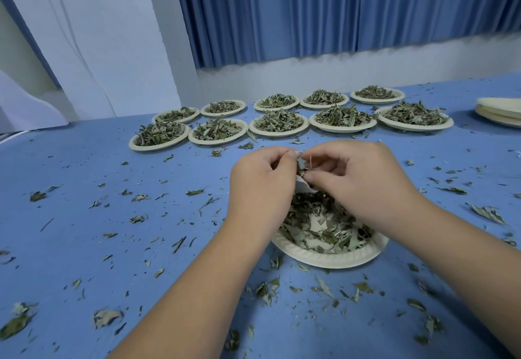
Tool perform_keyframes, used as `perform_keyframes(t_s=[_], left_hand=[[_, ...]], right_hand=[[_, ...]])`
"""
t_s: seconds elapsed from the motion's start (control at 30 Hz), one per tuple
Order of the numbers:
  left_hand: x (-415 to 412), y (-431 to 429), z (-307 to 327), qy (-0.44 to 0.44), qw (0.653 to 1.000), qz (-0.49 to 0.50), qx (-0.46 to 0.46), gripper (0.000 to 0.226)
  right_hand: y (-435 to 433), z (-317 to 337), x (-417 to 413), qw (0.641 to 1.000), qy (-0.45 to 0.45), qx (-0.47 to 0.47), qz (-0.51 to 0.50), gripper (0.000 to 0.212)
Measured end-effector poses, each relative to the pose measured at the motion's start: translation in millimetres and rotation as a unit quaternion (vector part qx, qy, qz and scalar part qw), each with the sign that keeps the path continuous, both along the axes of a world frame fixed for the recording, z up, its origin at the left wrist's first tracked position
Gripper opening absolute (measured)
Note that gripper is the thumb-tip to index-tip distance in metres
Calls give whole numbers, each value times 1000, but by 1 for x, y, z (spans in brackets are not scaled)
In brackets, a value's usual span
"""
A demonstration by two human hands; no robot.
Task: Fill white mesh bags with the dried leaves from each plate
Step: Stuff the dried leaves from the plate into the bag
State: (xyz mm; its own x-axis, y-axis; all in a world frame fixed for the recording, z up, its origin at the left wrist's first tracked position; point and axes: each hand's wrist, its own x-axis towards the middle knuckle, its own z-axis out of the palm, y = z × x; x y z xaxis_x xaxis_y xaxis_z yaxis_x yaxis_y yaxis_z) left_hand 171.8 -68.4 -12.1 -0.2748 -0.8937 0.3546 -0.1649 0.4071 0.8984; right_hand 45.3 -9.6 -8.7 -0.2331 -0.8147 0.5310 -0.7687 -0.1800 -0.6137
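A paper plate (335, 258) with a thin layer of dried leaves (324, 231) sits on the blue table just in front of me. Above its far edge both my hands meet. My left hand (260, 186) grips a white mesh bag (304, 186), of which only a small white corner shows between the hands. My right hand (358, 181) pinches a tuft of dried leaves at the bag's mouth. Most of the bag is hidden by my fingers.
Several paper plates heaped with dried leaves (277, 124) stand in two rows at the back of the table. A stack of empty plates (500, 111) lies at the far right edge. Loose leaf bits (107, 316) are scattered over the blue tablecloth (84, 245). Blue curtains hang behind.
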Motion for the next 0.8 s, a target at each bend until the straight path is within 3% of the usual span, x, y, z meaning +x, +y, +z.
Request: perform_keyframes(t_s=[0.1, 0.37, 0.53, 0.67, 0.8], left_hand=[[1, 1, 0, 5, 1000, -5, 12, 23], [2, 1, 1, -2, 1000, -14, -10, 27], [1, 2, 3, 13, 1000, -19, 1, 25], [3, 3, 3, 19, 999, -32, 2, 25], [3, 4, 5, 46, 998, -48, 11, 22]], right_hand=[[1, 3, 1, 999, -46, -28, 7, 23], [-8, 7, 5, 1000, 14, -15, 5, 13], [-19, 7, 0, 1000, -10, -6, -4, 15], [-35, 13, -4, 996, -73, 56, 3, 24], [-47, 21, -8, 979, -73, 187, 35, 10]])
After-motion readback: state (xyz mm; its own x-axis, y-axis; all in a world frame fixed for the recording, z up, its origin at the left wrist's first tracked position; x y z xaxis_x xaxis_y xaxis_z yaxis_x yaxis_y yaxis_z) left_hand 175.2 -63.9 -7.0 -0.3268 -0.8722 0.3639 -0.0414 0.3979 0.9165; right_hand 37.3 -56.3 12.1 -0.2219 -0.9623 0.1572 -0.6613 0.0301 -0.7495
